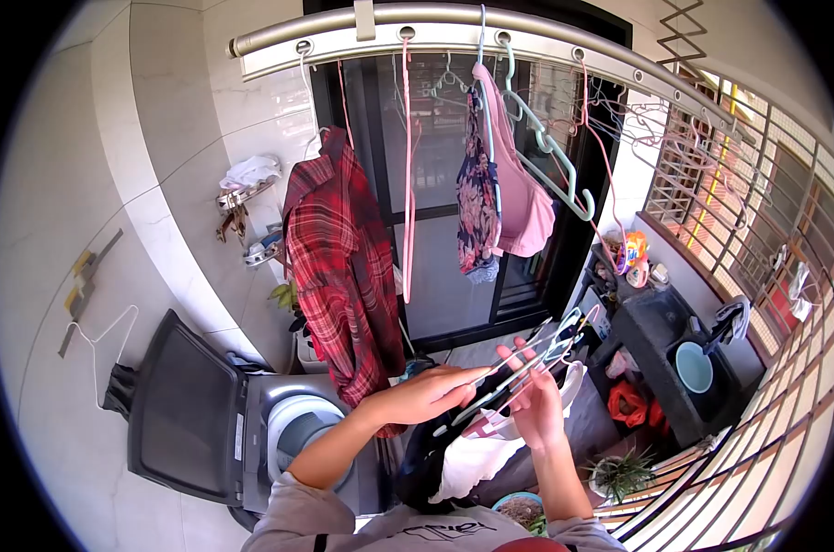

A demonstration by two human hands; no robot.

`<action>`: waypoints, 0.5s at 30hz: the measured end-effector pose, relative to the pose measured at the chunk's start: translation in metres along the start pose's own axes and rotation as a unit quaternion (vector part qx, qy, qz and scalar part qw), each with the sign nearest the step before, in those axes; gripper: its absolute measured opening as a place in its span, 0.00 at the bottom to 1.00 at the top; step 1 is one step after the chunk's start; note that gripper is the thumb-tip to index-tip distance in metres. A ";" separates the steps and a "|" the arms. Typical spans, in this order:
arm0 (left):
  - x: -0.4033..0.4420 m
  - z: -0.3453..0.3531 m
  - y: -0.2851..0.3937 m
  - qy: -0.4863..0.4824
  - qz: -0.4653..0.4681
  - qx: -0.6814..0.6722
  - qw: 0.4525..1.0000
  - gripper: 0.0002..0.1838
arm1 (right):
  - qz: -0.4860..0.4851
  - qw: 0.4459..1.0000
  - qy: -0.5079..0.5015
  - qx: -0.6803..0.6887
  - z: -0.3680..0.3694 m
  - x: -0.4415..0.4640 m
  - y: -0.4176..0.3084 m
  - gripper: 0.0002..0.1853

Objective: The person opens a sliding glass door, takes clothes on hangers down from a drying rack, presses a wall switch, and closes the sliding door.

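In front of my body I hold a bunch of clothes hangers [557, 348], pale green and pink, with their hooks pointing away to the upper right. My right hand [538, 409] has the bunch lying across its fingers, which are partly curled around it. From the left, my left hand [426, 394] pinches the end of one hanger in the bunch. Below the hands are a white garment [477, 465] and a dark garment [419, 460]; how they are attached or held is hidden. A red plaid shirt [339, 258] hangs just beyond my left hand.
Overhead runs a drying rail [546, 57] with hanging hangers, a pink bra [518, 175] and floral underwear [477, 184]. An open washing machine [297, 428] stands at left. To the right are a dark sink [661, 322], a light-blue basin [695, 367] and a potted plant [621, 474].
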State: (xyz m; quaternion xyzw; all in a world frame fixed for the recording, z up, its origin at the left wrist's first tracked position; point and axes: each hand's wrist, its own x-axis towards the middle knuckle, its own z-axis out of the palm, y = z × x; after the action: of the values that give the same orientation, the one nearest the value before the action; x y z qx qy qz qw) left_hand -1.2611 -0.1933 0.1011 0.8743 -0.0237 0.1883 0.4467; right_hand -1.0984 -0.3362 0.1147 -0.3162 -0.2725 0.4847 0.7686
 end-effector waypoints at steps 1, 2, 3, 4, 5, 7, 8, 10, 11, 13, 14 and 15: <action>-0.003 0.000 0.001 -0.002 -0.015 0.000 1.000 0.26 | 0.000 1.000 0.001 0.001 -0.002 0.001 0.004 0.33; -0.004 -0.002 0.002 -0.002 -0.016 -0.001 1.000 0.26 | 0.001 1.000 0.005 0.000 -0.004 0.003 0.008 0.33; -0.003 -0.005 0.004 0.012 0.011 0.015 1.000 0.23 | 0.001 1.000 0.009 -0.001 -0.004 0.003 0.010 0.33; -0.003 -0.009 0.005 0.026 0.038 0.033 0.998 0.21 | 0.000 1.000 0.005 -0.005 0.003 0.000 0.008 0.34; -0.003 -0.011 0.009 0.076 0.045 0.030 0.996 0.18 | -0.001 1.000 0.006 -0.003 0.004 0.001 0.008 0.34; -0.001 -0.021 0.035 0.162 0.048 0.057 0.984 0.18 | 0.004 0.999 -0.033 0.022 0.003 0.002 0.009 0.34; -0.001 -0.024 0.057 0.189 0.037 0.040 0.980 0.16 | 0.001 0.998 -0.059 0.016 -0.003 0.005 0.010 0.34; -0.006 -0.023 0.102 0.235 0.125 0.068 0.961 0.17 | 0.000 0.999 -0.042 0.006 0.004 0.005 0.007 0.34; -0.012 -0.024 0.137 0.244 0.161 0.086 0.953 0.18 | 0.000 1.000 -0.021 -0.001 0.008 0.007 0.004 0.34; -0.018 -0.045 0.185 0.229 0.202 0.156 0.940 0.19 | 0.002 1.000 -0.008 -0.013 0.010 0.009 -0.004 0.34; -0.008 -0.057 0.199 0.276 0.198 0.155 0.928 0.19 | -0.002 0.999 -0.032 -0.008 0.006 0.011 -0.006 0.33; 0.008 -0.072 0.209 0.322 0.193 0.154 0.914 0.19 | -0.004 0.999 -0.054 0.000 0.002 0.012 -0.009 0.33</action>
State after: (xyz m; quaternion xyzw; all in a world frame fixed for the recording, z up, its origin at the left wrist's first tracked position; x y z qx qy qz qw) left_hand -1.3193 -0.2610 0.3031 0.8024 -0.0174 0.5439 0.2449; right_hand -1.0900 -0.3280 0.1240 -0.2885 -0.3155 0.4980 0.7545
